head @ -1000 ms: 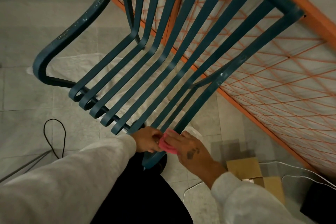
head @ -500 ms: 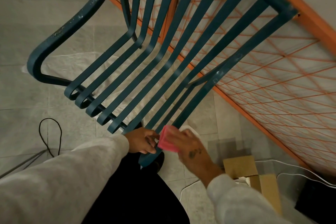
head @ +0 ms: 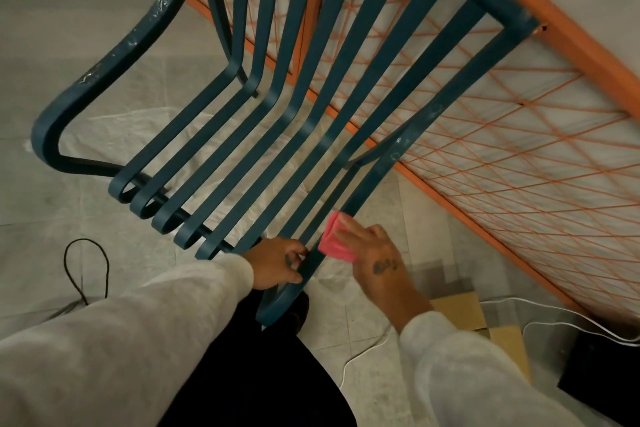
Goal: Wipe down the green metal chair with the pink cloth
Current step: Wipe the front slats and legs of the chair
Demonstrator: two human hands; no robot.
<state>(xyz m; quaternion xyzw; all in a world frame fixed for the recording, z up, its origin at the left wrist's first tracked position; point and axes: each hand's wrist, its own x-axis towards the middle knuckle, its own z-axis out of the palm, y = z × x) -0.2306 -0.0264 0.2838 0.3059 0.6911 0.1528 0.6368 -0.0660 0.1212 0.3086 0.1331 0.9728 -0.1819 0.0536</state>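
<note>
The green metal chair (head: 311,107) fills the upper middle of the head view, its long slats running from the backrest at top right down to curled front ends. My left hand (head: 277,265) grips the front end of a seat slat near the right side. My right hand (head: 375,258) holds the folded pink cloth (head: 334,237) and presses it against the rightmost frame bar, just above my left hand. The chair legs are hidden below the seat.
An orange frame with orange netting (head: 502,149) runs diagonally behind the chair. A thin plastic sheet (head: 138,135) lies on the tiled floor under the seat. A black cable loop (head: 86,270) lies left. Cardboard pieces (head: 485,326), a white cable (head: 554,326) and a dark box (head: 602,371) lie right.
My right hand has slid the pink cloth up along the right frame bar, away from my left hand. My left hand keeps its hold on the slat end.
</note>
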